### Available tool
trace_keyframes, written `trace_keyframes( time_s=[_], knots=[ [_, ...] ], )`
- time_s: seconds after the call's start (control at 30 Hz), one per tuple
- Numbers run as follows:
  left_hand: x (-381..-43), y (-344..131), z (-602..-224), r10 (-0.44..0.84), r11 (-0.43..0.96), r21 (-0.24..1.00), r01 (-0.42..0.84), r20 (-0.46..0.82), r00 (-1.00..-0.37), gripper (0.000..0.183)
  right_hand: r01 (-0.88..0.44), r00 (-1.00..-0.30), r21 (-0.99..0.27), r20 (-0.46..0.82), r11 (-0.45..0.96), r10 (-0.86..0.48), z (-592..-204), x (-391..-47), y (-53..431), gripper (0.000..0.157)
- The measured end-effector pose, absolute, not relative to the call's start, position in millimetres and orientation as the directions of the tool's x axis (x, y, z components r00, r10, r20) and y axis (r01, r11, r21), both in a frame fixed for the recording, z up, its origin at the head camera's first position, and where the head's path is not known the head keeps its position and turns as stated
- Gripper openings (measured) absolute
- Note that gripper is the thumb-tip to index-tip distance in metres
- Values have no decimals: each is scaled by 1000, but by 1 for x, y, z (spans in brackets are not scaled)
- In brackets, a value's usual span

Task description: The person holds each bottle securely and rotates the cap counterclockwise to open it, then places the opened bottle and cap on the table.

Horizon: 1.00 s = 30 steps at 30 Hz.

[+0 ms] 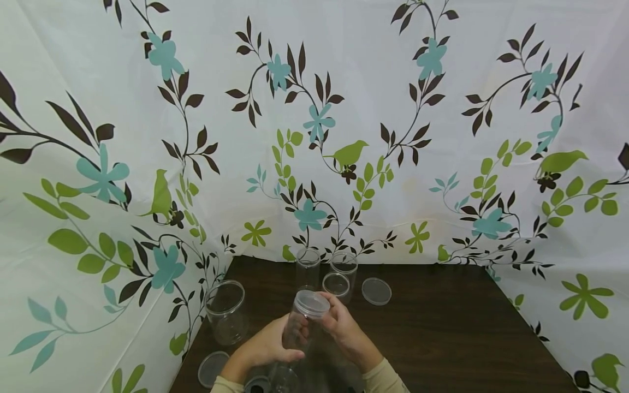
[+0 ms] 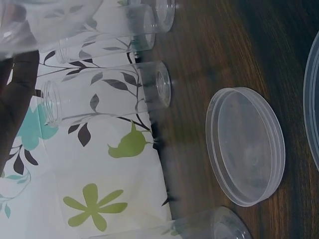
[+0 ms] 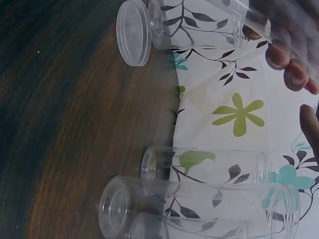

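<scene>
A clear plastic jar is tilted between the two hands in the head view, with a translucent lid at its top. My left hand grips the jar's body from the left, its thumb across the lower front. At the right edge of the lid, my right hand holds on with thumb and fingers. The held jar fills the upper left corner of the left wrist view. Several fingertips show beside the jar in the right wrist view; the lid's contact is hidden there.
Clear jars stand at the back of the dark wooden table, with a loose lid to their right. A wide jar and another lid lie left. More clear containers sit near the body. Patterned sheeting surrounds the table.
</scene>
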<state>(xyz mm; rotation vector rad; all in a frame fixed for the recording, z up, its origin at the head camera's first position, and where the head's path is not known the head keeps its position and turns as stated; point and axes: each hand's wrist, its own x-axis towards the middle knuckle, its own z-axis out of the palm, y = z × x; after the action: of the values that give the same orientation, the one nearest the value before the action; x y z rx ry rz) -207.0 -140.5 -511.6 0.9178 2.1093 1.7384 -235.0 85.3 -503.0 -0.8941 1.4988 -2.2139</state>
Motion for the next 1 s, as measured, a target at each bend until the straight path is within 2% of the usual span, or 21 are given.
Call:
trace_keyframes(
  time_s=[0.23,0.5,0.6,0.8,1.0],
  knots=[
    [-206,-135,-511,630,82,941,328,206,-749,54,-165,-745,-930,336,-328,-577,-500,-236,83,89],
    [-204,-137,-511,610,103,943,318,192,-768,55,-71,-742,-913,318,-402,-590,-500,-236,82,101],
    [-205,-140,-512,604,78,950,301,195,-773,55,-42,-758,-908,300,-416,-579,-502,-234,83,97],
    [-205,-148,-512,582,89,949,302,196,-789,53,-31,-798,-913,268,-407,-540,-502,-230,83,75],
    [-206,-149,-513,585,105,950,295,181,-790,52,-45,-774,-897,309,-439,-553,-504,-230,83,73]
  ],
)
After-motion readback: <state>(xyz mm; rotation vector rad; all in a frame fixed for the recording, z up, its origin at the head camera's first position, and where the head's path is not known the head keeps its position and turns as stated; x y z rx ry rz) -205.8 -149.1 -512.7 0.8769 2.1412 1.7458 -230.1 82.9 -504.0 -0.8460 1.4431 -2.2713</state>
